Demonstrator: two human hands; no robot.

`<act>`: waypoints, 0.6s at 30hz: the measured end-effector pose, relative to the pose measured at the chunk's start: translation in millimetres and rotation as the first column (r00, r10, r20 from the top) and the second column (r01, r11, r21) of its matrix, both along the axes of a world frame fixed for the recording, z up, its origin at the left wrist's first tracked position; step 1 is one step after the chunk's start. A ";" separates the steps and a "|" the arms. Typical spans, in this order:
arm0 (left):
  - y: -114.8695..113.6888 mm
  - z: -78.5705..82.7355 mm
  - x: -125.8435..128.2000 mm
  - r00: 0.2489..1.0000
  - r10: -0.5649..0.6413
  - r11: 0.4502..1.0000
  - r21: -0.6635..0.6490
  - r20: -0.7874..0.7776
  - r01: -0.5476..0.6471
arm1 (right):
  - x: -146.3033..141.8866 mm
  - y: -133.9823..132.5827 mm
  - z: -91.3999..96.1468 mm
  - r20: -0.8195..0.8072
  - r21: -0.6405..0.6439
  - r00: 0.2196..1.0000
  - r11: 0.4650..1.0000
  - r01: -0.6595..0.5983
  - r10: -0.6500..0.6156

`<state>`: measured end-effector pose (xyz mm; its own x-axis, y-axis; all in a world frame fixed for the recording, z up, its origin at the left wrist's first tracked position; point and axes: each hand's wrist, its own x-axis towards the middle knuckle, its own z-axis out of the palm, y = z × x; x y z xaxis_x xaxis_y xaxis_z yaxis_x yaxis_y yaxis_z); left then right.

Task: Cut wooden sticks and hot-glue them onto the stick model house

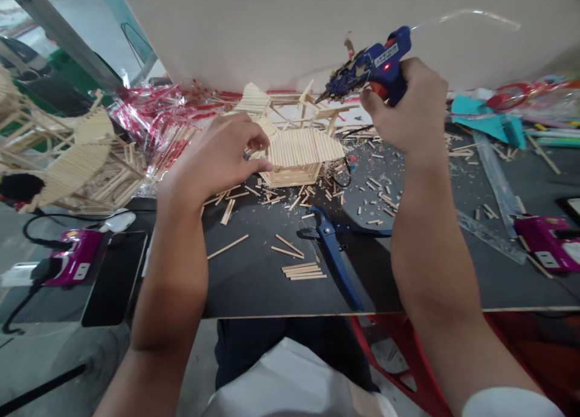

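Note:
My right hand (412, 103) is wrapped around the handle of a blue glue gun (392, 60), raised over the table with a red light lit. Its nozzle points down to the left, above a model built of thin wooden sticks (306, 148); a clear glue stick (471, 15) juts from its back. My left hand (231, 148) has its curled fingers and thumb closed on the left edge of the model's slatted roof. Whether a small stick is also between those fingers is hidden. Blue cutters (338, 254) lie in front of the model, beside several cut sticks (303, 271).
Stick offcuts (380, 199) litter the dark table. Further stick models (77, 145) stand at the left, near plastic-wrapped stick bundles (172, 139). A phone (115, 278) and purple power strip (80, 257) lie left; another purple strip (548, 242) and clear ruler (493, 181) lie right.

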<state>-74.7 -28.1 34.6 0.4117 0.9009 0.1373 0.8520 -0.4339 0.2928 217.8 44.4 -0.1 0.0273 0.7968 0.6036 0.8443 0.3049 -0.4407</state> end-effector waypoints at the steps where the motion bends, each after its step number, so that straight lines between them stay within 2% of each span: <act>1: -0.9 0.5 0.8 1.000 -0.001 1.000 -0.001 -0.013 0.001 | 0.1 0.3 -0.4 0.004 0.000 1.000 1.000 -0.001 0.001; 7: -5.6 3.8 4.5 0.989 -0.033 0.999 0.038 -0.142 0.039 | -0.6 1.4 -1.6 -0.004 0.018 1.000 1.000 -0.003 0.004; 18: -12.1 5.9 10.1 0.995 -0.011 1.000 -0.019 -0.099 0.009 | -1.9 2.5 -3.9 0.010 0.019 1.000 1.000 0.012 -0.013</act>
<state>-64.6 -40.2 40.4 0.4316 0.8986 0.0787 0.8728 -0.4381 0.2152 215.9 46.9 -4.0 0.0313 0.7850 0.6187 0.8523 0.3024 -0.4268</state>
